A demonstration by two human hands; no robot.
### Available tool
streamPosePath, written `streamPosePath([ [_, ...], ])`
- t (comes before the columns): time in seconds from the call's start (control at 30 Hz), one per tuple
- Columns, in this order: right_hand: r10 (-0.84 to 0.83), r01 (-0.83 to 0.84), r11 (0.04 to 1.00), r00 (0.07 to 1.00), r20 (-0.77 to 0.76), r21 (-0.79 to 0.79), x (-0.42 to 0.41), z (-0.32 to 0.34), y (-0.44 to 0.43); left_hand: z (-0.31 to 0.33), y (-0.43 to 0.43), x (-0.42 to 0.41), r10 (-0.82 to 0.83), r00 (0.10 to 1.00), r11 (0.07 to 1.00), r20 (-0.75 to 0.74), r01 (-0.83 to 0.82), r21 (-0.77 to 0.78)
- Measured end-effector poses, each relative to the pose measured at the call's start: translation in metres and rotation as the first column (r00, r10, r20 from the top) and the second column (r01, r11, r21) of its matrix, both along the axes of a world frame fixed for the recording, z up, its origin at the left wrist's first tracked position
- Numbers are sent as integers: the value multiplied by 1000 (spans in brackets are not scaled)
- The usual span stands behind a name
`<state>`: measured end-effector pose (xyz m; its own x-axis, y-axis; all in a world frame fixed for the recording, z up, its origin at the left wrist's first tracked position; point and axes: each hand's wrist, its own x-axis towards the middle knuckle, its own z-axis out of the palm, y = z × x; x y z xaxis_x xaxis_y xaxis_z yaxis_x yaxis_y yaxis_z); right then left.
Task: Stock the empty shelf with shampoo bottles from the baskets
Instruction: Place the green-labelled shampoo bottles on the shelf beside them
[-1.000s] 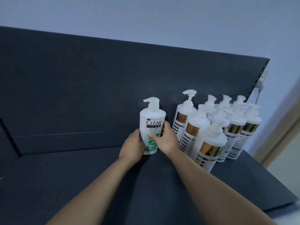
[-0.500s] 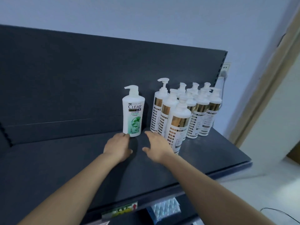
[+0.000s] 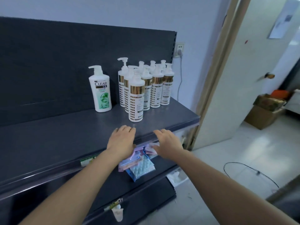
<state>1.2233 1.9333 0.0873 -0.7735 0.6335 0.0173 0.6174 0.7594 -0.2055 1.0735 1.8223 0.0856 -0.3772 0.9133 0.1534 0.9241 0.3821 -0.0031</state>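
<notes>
**Top shelf** [image 3: 65,143]: dark grey deck running from the left edge to the centre right of the frame, with a dark back panel [image 3: 65,62] standing behind it.

**Door** [image 3: 235,78]: pale and ajar, at the upper right.

**Left hand** [image 3: 121,140]: forearm comes in from the lower left. The palm faces down and the fingers are loosely spread. It is released and holds nothing, and it sits over the front strip of the top shelf at lower centre. Whether it touches the deck cannot be told.

**Right hand** [image 3: 167,142]: forearm comes in from the lower right. The palm faces down and the fingers are relaxed and slightly bent. It is released and holds nothing, and it sits over the shelf's front edge, just right of the left hand and apart from it.

**White-and-gold pump bottles** [image 3: 137,101]: a tight cluster at centre frame, towards the shelf's right end. All stand upright with their long axes vertical. The rear-left one is the tallest and its spout points to the frame's left. The front bottle stands nearest the hands and is well clear of them.

**CLEAR shampoo bottle** [image 3: 100,93]: on the top shelf, left of centre and close to the back panel. It stands beside the cluster with a gap between. It is upright with its long axis vertical, its label faces the camera, and its pump spout points to the frame's left.

**Cardboard box** [image 3: 263,114]: on the floor beyond the door, at the right.

**Packets** [image 3: 139,168]: pastel and quilted blue, on the lower shelf beneath the hands.

**Cable** [image 3: 251,169]: a thin loop on the floor at the lower right.

**Wall socket** [image 3: 179,48]: has a plug in it, above the cluster.
</notes>
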Motion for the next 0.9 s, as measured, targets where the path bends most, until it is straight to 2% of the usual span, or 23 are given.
streamPosePath([
  [0.2,-202,203,979,978,51,-2,88,-12,-10,-14,13,67,-190,982,982,-16,190,19],
  [0.37,-391,395,919,914,109,-18,166,-30,-35,-27,18,129,-366,930,930,22,366,-17],
  [0.6,-625,640,765,765,159,-72,277,-48,-91,-50,15,225,-572,814,816,100,578,-33],
  [0.73,-788,809,585,585,191,-65,381,-66,-136,-58,8,330,-731,665,666,153,744,-51],
  [0.9,-812,830,545,558,173,-120,397,-71,-152,-70,8,351,-743,650,649,160,758,-67],
])
